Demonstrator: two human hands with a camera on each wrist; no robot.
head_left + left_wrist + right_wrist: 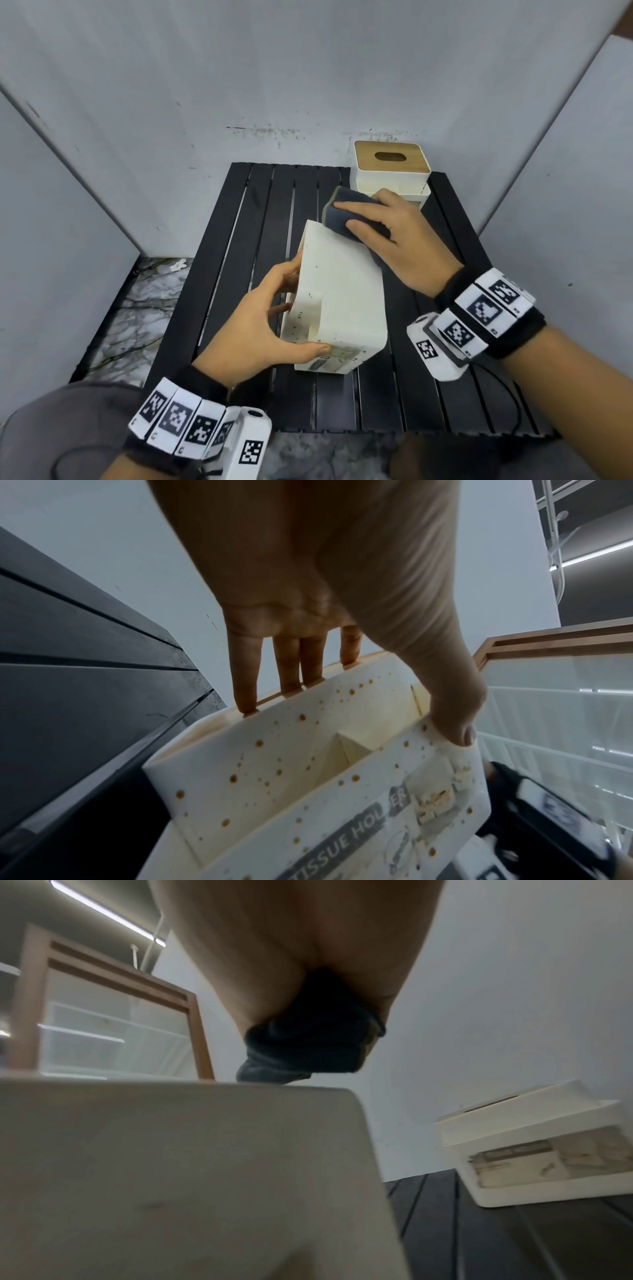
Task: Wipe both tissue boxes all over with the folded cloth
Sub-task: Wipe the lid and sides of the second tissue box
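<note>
A white tissue box dotted with brown specks lies tipped over in the middle of the black slatted table. My left hand grips its left side, fingers on the far edge, thumb on the near labelled face. My right hand holds the folded dark grey cloth and presses it on the box's far upper edge. The second tissue box, white with a wooden slotted lid, stands at the table's back right, also seen low at the right in the right wrist view.
Grey wall panels enclose the table at the back and both sides. A marbled floor shows to the left, with a small white scrap on it. A grey cushioned seat is at the near left.
</note>
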